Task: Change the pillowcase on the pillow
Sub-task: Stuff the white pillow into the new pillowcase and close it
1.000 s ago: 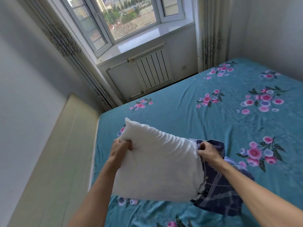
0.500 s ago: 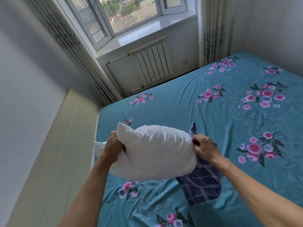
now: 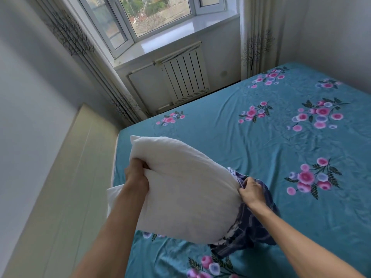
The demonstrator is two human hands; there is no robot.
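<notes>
A bare white pillow [image 3: 180, 189] is held in the air above the left side of the bed. My left hand [image 3: 136, 173] grips its left edge, fingers dug into the stuffing. A dark blue checked pillowcase [image 3: 251, 227] hangs bunched at the pillow's right end and trails down to the sheet. My right hand [image 3: 251, 190] pinches the pillowcase's edge right against the pillow. Only the pillow's right end is still inside the case.
The bed [image 3: 261, 141] wears a teal sheet with pink flowers and fills the right half. A cream headboard ledge [image 3: 66, 187] runs along the left wall. A white radiator [image 3: 184, 75], window and curtains stand beyond the bed's far edge.
The pillow has been lifted and tilted up again, its far corner pointing away. The pillowcase has bunched lower and further right. Both hands keep their holds.
</notes>
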